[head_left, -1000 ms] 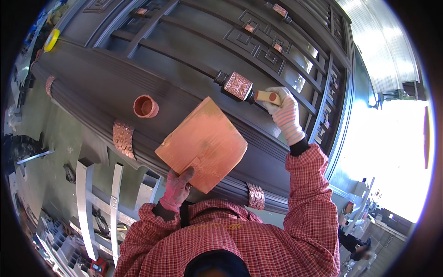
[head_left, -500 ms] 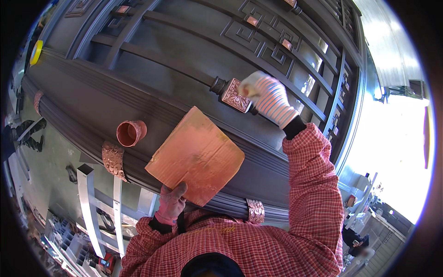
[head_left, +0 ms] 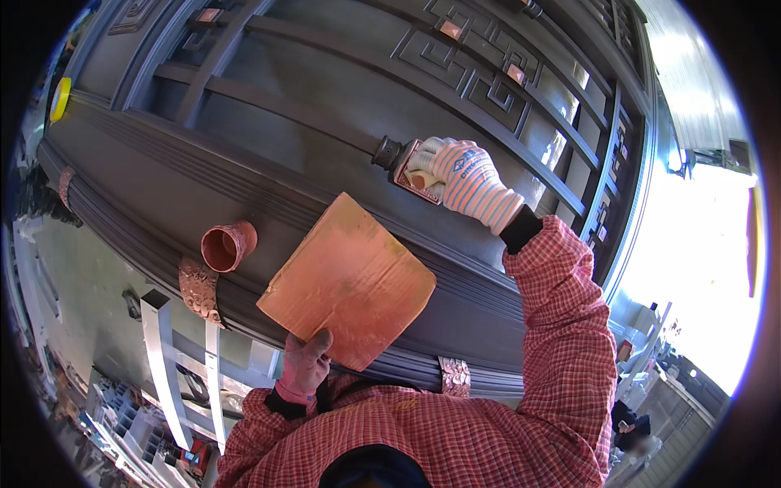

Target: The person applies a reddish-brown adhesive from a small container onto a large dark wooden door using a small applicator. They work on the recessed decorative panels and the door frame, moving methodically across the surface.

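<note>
My left hand (head_left: 303, 366), in a stained glove, grips the lower left edge of a cardboard sheet (head_left: 350, 281) smeared with copper-coloured paint. My right hand (head_left: 468, 175), in a striped knit glove, is closed round a small pale pad (head_left: 420, 180), sponge or folded cloth, I cannot tell which. It presses on the copper-coloured square ornament (head_left: 403, 167) of a dark rail. Glove and pad cover most of the ornament's face. Left of the cardboard, a copper-stained cup (head_left: 229, 246) lies tilted with its mouth toward me.
The dark panelled door-like piece (head_left: 285, 122) spreads before me, with raised bars and fretwork. Copper carved bands (head_left: 199, 291) wrap its near moulding. A yellow tape roll (head_left: 60, 99) is at the far left. Metal tubes (head_left: 163, 366) stand below left; another person (head_left: 630, 427) is at lower right.
My right hand has shifted onto the ornament, its back now turned up and its fingers over the carved face. The cardboard stays in my left hand, almost unmoved.
</note>
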Tool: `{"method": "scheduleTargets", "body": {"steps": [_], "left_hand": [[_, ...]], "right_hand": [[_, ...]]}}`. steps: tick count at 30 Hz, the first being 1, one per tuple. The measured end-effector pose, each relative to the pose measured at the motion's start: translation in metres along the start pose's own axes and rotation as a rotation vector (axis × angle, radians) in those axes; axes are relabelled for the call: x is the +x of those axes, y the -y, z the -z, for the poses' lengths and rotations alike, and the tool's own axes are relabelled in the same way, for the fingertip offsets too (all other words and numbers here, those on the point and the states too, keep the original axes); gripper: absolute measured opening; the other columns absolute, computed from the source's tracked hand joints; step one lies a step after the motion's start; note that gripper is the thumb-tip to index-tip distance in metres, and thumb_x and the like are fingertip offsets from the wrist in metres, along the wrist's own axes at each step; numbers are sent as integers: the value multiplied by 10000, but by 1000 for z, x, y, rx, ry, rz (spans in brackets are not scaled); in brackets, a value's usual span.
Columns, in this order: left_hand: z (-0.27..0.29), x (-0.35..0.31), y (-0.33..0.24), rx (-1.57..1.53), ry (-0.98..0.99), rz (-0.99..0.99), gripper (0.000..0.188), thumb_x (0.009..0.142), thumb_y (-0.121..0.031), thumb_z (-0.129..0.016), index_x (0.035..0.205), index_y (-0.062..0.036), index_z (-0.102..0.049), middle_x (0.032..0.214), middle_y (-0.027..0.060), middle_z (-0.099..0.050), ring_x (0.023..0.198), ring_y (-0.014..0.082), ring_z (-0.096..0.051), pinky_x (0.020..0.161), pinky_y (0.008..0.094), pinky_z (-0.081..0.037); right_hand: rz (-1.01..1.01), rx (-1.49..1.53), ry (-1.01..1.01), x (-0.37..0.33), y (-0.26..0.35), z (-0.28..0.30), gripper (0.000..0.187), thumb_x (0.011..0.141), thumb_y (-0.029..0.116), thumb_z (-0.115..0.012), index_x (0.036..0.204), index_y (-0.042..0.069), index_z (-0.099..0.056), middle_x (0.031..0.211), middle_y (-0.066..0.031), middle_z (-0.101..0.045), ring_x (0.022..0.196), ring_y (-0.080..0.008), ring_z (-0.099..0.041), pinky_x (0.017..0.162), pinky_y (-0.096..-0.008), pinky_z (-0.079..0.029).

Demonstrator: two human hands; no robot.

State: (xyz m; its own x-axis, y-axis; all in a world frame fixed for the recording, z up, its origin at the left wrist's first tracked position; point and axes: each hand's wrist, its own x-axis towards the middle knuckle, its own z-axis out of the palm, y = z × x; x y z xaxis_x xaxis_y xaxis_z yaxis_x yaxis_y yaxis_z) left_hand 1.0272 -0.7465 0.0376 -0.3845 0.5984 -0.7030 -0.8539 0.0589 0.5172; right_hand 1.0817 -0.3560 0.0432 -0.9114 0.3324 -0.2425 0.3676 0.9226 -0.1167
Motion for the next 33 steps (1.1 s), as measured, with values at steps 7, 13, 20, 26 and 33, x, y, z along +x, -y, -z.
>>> {"method": "scheduleTargets", "body": {"steps": [7, 13, 20, 26, 33], "left_hand": [[-3, 3, -1, 6, -3, -7, 499, 898, -91, -669, 1366, -46, -502, 1314, 86, -588, 1221, 249, -570, 1021, 415, -471], [-4, 4, 0, -10, -5, -33, 503, 900, -90, -668, 1374, -69, -500, 1316, 88, -587, 1229, 254, -565, 1030, 436, -467], [-9, 4, -6, -31, 40, -18, 506, 900, -80, -671, 1374, -49, -494, 1334, 98, -579, 1242, 258, -560, 1032, 443, -469], [-4, 4, 0, -18, 20, -37, 516, 901, -94, -682, 1377, -39, -490, 1339, 106, -577, 1242, 262, -562, 1033, 432, -471], [-6, 3, -2, -17, -18, -23, 550, 889, -117, -699, 1388, -45, -481, 1353, 99, -569, 1262, 266, -545, 1044, 437, -458]], "right_hand": [[146, -136, 240, -5, -8, -17, 296, 744, 266, -702, 990, 103, -697, 885, -86, -646, 843, -267, -668, 708, -371, -538], [161, -30, 35, -5, -4, -13, 274, 754, 265, -723, 1014, 177, -719, 929, -72, -675, 925, -256, -669, 775, -369, -539], [6, -85, 101, -1, 0, -18, 334, 815, 339, -695, 1113, 191, -664, 974, -98, -636, 919, -274, -653, 764, -399, -537], [-14, 62, 90, 2, -12, -20, 343, 801, 334, -730, 1071, 130, -672, 996, -88, -641, 949, -246, -663, 790, -377, -536], [-152, -70, 223, 10, 17, 18, 372, 753, 323, -727, 1046, 110, -640, 968, -79, -649, 904, -289, -674, 783, -394, -545]]}}
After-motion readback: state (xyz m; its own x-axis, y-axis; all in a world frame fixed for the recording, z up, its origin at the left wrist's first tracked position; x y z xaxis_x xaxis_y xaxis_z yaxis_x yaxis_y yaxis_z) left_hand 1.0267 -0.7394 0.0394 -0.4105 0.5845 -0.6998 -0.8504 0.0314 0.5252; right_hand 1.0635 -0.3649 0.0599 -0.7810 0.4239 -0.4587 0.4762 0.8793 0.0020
